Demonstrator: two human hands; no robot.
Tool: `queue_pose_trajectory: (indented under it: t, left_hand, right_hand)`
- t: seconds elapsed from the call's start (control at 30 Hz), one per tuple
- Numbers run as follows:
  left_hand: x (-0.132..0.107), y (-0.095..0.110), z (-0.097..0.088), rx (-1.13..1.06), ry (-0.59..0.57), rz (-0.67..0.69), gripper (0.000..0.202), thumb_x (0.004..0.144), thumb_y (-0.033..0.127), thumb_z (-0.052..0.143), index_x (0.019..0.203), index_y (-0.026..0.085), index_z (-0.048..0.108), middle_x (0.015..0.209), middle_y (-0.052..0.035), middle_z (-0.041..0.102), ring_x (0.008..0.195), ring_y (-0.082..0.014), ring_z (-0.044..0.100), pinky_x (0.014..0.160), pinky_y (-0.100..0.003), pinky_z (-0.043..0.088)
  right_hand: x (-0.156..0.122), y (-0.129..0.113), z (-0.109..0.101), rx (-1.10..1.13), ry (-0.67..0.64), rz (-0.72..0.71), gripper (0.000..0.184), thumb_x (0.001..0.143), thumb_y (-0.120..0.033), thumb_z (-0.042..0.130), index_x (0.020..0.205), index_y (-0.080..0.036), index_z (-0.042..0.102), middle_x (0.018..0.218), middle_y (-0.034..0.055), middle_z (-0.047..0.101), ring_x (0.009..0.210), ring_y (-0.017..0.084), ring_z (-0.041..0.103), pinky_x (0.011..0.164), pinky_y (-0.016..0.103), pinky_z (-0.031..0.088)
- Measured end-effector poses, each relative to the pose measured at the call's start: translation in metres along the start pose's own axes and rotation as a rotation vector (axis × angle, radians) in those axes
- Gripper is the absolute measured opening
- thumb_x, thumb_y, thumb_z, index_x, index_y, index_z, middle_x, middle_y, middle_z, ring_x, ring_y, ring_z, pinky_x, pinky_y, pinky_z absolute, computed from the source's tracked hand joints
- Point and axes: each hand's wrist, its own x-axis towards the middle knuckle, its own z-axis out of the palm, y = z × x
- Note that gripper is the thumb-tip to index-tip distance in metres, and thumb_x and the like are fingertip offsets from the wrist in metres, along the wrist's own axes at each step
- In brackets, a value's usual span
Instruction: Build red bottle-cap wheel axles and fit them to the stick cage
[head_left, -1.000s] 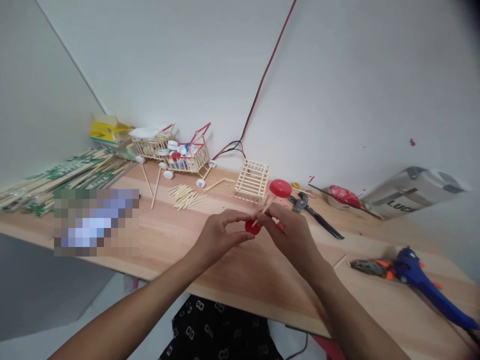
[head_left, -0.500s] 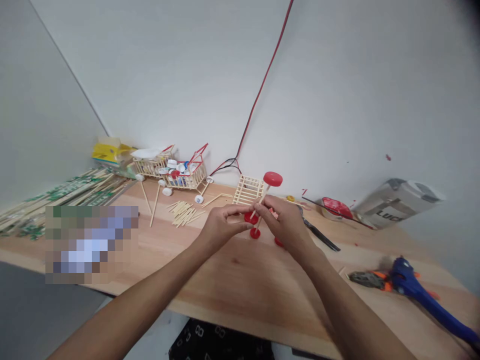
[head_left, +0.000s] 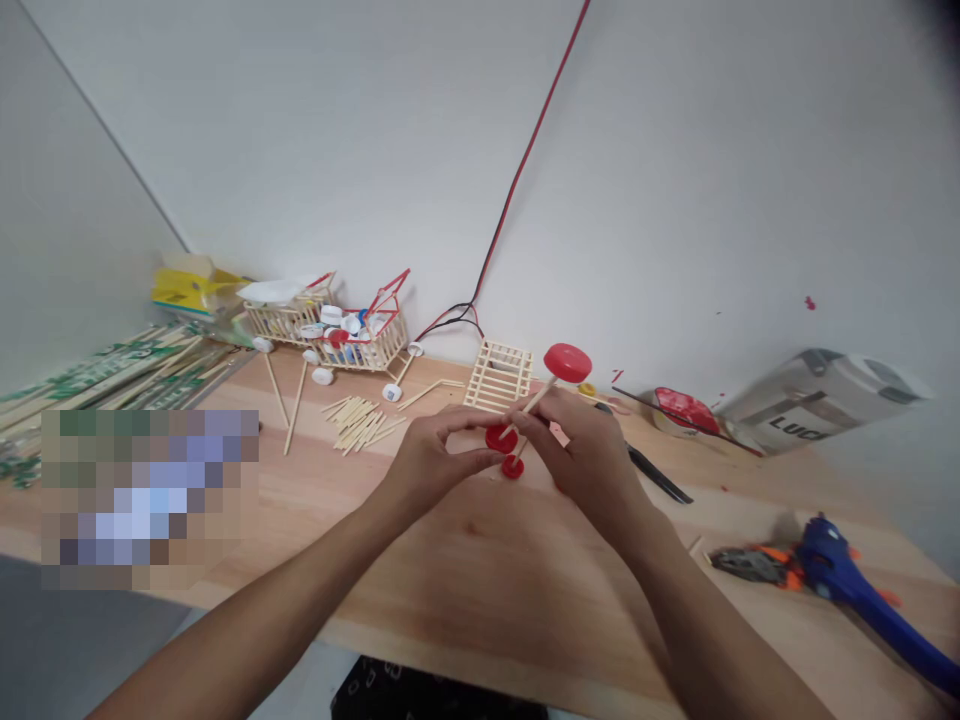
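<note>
A thin wooden stick [head_left: 535, 399] slants between my hands, with a red bottle cap [head_left: 568, 363] on its upper end. My right hand [head_left: 581, 440] pinches the stick. At its lower end is a second red cap [head_left: 500, 438], pinched between the thumb and fingers of my left hand [head_left: 427, 455]. Just below, another red cap [head_left: 513, 467] with a stick rising from it lies near the tabletop, partly hidden by my right hand. Behind my hands stands a small lattice of wooden sticks [head_left: 499, 375].
Two stick-built carts, the nearer cart [head_left: 364, 345] full of bottle caps, stand at back left. Cut sticks [head_left: 361, 424] lie in a pile. Packaged skewers [head_left: 112, 370] spread at far left. Pliers [head_left: 750, 563] and a blue glue gun [head_left: 847, 580] lie right, scissors [head_left: 652, 468] behind.
The stick with its upper red cap now leans further right. My hands keep their grip, and the view has shifted slightly.
</note>
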Motion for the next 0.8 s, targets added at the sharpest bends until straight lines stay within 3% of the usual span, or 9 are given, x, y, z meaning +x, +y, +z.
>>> queue_pose_trajectory:
  t: [0.2, 0.5, 0.8]
  left_hand:
    - [-0.008, 0.004, 0.001, -0.025, -0.031, 0.032, 0.033, 0.072, 0.021, 0.076, 0.105, 0.023, 0.071, 0.112, -0.0062, 0.069, 0.107, -0.0204, 0.062, 0.099, -0.039, 0.046]
    - [-0.015, 0.006, 0.004, -0.017, -0.045, -0.017, 0.032, 0.071, 0.022, 0.077, 0.103, 0.022, 0.071, 0.110, -0.0063, 0.070, 0.107, -0.0209, 0.062, 0.099, -0.039, 0.046]
    - [-0.015, 0.005, 0.007, 0.017, -0.058, -0.019, 0.035, 0.068, 0.014, 0.077, 0.102, 0.021, 0.071, 0.110, -0.0073, 0.069, 0.107, -0.0203, 0.061, 0.098, -0.039, 0.047]
  right_hand:
    - [-0.007, -0.008, -0.001, -0.050, 0.009, -0.058, 0.022, 0.092, -0.024, 0.051, 0.071, -0.019, 0.058, 0.074, 0.0015, 0.063, 0.072, 0.015, 0.055, 0.069, 0.028, 0.038]
    - [-0.019, -0.016, 0.001, -0.042, 0.038, 0.082, 0.024, 0.089, -0.023, 0.056, 0.066, -0.019, 0.058, 0.061, -0.0033, 0.060, 0.053, 0.008, 0.049, 0.054, 0.021, 0.035]
    - [-0.022, -0.011, 0.002, -0.082, 0.018, 0.115, 0.027, 0.088, -0.026, 0.057, 0.062, -0.018, 0.056, 0.054, -0.0054, 0.054, 0.048, 0.007, 0.042, 0.050, 0.020, 0.030]
